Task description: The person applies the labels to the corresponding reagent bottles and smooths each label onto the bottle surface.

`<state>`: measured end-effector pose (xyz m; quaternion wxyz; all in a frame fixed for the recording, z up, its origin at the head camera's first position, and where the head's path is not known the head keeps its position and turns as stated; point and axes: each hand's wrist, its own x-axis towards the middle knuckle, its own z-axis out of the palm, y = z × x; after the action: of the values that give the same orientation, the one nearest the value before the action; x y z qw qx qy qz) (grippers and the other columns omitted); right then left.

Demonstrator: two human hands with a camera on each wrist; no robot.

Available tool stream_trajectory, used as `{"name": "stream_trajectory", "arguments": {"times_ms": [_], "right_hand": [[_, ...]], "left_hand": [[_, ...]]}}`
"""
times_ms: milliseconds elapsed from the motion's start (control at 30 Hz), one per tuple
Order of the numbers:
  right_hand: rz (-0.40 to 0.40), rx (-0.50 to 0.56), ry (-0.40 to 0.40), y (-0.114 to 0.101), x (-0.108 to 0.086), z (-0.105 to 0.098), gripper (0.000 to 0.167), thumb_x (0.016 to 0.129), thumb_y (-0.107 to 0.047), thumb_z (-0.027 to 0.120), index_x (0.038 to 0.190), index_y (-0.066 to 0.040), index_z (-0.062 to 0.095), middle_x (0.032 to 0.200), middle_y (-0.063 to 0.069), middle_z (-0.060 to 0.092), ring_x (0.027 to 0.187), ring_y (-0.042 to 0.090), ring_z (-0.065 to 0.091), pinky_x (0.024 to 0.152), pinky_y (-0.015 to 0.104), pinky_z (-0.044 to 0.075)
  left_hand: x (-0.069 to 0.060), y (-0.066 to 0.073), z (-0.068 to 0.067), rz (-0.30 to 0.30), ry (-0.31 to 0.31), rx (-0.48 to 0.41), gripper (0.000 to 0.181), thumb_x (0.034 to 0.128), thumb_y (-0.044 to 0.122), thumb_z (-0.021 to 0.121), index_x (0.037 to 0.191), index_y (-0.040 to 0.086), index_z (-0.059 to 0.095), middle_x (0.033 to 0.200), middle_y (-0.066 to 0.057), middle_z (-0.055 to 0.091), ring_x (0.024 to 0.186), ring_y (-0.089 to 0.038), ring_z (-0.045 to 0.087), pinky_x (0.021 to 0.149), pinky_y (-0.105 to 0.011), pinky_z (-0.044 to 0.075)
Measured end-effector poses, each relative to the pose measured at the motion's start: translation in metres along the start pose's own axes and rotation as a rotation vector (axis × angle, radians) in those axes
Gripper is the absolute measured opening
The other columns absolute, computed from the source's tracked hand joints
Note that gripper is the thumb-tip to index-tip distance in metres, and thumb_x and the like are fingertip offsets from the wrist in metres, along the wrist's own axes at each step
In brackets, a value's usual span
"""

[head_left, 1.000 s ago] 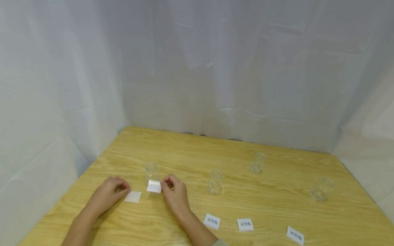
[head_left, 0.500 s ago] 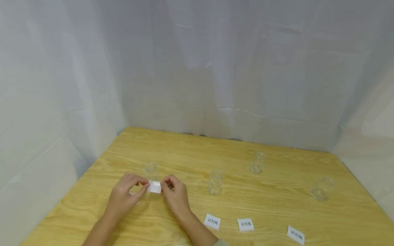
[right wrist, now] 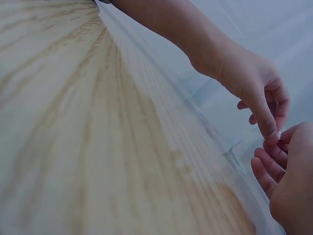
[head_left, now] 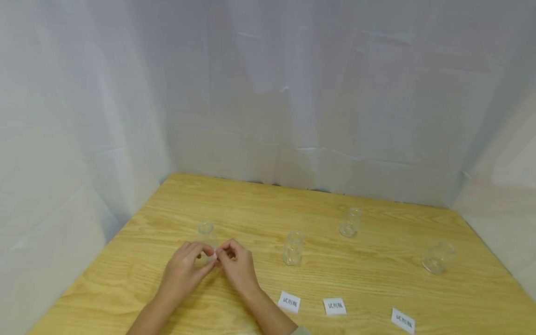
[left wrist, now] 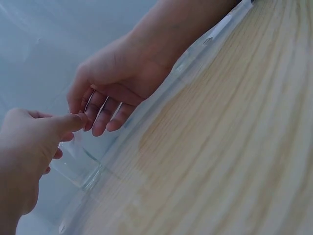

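Note:
In the head view my left hand (head_left: 183,271) and right hand (head_left: 240,269) meet fingertip to fingertip. Between them they pinch a small white paper label (head_left: 215,255), of which just a sliver shows. Directly behind the fingers stands a clear glass bottle (head_left: 206,230), its lower part partly covered by the hands. From the left wrist view, the thumb and index finger of both hands touch, while the other fingers of the right hand (left wrist: 120,81) are loosely bent. The right wrist view shows a pale bit of the label (right wrist: 279,134) at the joined fingertips.
Further glass bottles stand to the right: one in the middle (head_left: 292,249), one farther back (head_left: 349,222); another at far right (head_left: 438,257) appears tilted. Three white labels with black writing (head_left: 289,302) (head_left: 334,306) (head_left: 403,320) lie near the front. White curtains surround the wooden table (head_left: 360,274).
My left hand has come rightward from a white paper at the left to the label in my right hand. The label, earlier seen broadside, is now mostly hidden by fingers. The right hand has barely moved.

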<state>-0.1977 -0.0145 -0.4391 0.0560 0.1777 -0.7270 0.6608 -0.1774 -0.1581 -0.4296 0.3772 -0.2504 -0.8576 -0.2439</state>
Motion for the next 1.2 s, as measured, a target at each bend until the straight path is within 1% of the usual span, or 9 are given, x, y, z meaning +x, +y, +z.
{"name": "stream_trajectory", "arguments": {"times_ms": [200, 533, 667, 733, 800, 867, 1000, 1100, 1200], "right_hand": [[0.040, 0.049, -0.032, -0.003, 0.000, 0.000, 0.007, 0.089, -0.009, 0.057, 0.085, -0.003, 0.061, 0.068, -0.002, 0.059, 0.061, 0.027, 0.058, 0.048, 0.030, 0.051], [0.057, 0.105, -0.061, -0.005, 0.000, -0.001, 0.005, 0.087, -0.005, 0.058, 0.087, 0.001, 0.059, 0.073, 0.000, 0.060, 0.065, 0.028, 0.060, 0.049, 0.029, 0.051], [0.073, 0.131, -0.064, -0.009, 0.000, -0.002, 0.006, 0.086, -0.001, 0.059, 0.087, 0.004, 0.058, 0.073, 0.005, 0.060, 0.067, 0.038, 0.060, 0.049, 0.035, 0.051], [0.082, 0.141, -0.064, -0.010, 0.000, -0.002, 0.006, 0.086, 0.000, 0.059, 0.087, 0.005, 0.058, 0.073, 0.007, 0.060, 0.068, 0.041, 0.059, 0.049, 0.037, 0.051], [0.096, 0.148, -0.065, -0.010, 0.001, -0.002, 0.006, 0.086, -0.001, 0.058, 0.087, 0.005, 0.058, 0.075, 0.008, 0.062, 0.069, 0.039, 0.060, 0.049, 0.034, 0.051], [0.113, 0.148, -0.059, -0.009, 0.001, -0.002, 0.007, 0.087, -0.004, 0.057, 0.088, 0.003, 0.059, 0.075, 0.007, 0.063, 0.068, 0.032, 0.060, 0.050, 0.030, 0.050], [0.156, 0.112, 0.034, -0.004, 0.002, -0.001, 0.011, 0.089, -0.013, 0.056, 0.089, -0.002, 0.060, 0.075, 0.003, 0.062, 0.065, 0.022, 0.059, 0.048, 0.024, 0.048], [0.194, 0.072, 0.131, -0.001, 0.003, 0.000, 0.016, 0.091, -0.018, 0.053, 0.088, -0.005, 0.060, 0.074, 0.003, 0.060, 0.063, 0.020, 0.057, 0.046, 0.023, 0.047], [0.210, 0.036, 0.153, 0.001, 0.004, 0.000, 0.020, 0.093, -0.018, 0.048, 0.084, -0.005, 0.061, 0.073, 0.003, 0.060, 0.063, 0.018, 0.055, 0.046, 0.023, 0.047]], "left_hand": [[-0.001, 0.001, 0.000, -0.035, -0.023, -0.007, 0.033, 0.0583, 0.005, 0.085, 0.082, 0.009, 0.063, 0.079, 0.003, 0.062, 0.070, -0.013, 0.053, 0.060, -0.022, 0.047], [-0.001, 0.001, -0.001, -0.046, -0.042, -0.003, 0.028, 0.0618, 0.006, 0.083, 0.081, 0.009, 0.063, 0.078, 0.004, 0.062, 0.067, -0.010, 0.051, 0.057, -0.020, 0.047], [-0.002, 0.000, -0.001, -0.046, -0.049, -0.002, 0.027, 0.0623, 0.007, 0.083, 0.081, 0.010, 0.063, 0.077, 0.005, 0.062, 0.066, -0.008, 0.051, 0.057, -0.020, 0.046], [-0.002, 0.001, -0.001, -0.059, -0.057, -0.002, 0.026, 0.0629, 0.007, 0.082, 0.081, 0.010, 0.063, 0.077, 0.006, 0.062, 0.067, -0.008, 0.051, 0.056, -0.019, 0.046], [-0.002, 0.001, -0.002, -0.085, -0.071, -0.002, 0.025, 0.0637, 0.005, 0.080, 0.081, 0.011, 0.063, 0.077, 0.006, 0.061, 0.067, -0.009, 0.051, 0.055, -0.019, 0.045], [-0.003, 0.002, -0.003, -0.130, -0.093, -0.011, 0.024, 0.0652, 0.003, 0.079, 0.082, 0.011, 0.063, 0.077, 0.005, 0.059, 0.067, -0.009, 0.051, 0.054, -0.018, 0.044], [-0.001, 0.004, -0.006, -0.300, -0.129, -0.086, 0.018, 0.0718, 0.000, 0.074, 0.084, 0.009, 0.064, 0.075, 0.004, 0.055, 0.061, -0.007, 0.046, 0.045, -0.018, 0.039], [0.001, 0.004, -0.009, -0.457, -0.095, -0.216, 0.012, 0.0766, -0.002, 0.070, 0.085, 0.005, 0.063, 0.073, 0.001, 0.055, 0.059, -0.009, 0.045, 0.042, -0.020, 0.037], [0.004, 0.003, -0.010, -0.575, -0.041, -0.323, 0.007, 0.0795, -0.002, 0.066, 0.084, 0.002, 0.063, 0.074, -0.001, 0.059, 0.064, -0.011, 0.050, 0.048, -0.020, 0.041]]}}
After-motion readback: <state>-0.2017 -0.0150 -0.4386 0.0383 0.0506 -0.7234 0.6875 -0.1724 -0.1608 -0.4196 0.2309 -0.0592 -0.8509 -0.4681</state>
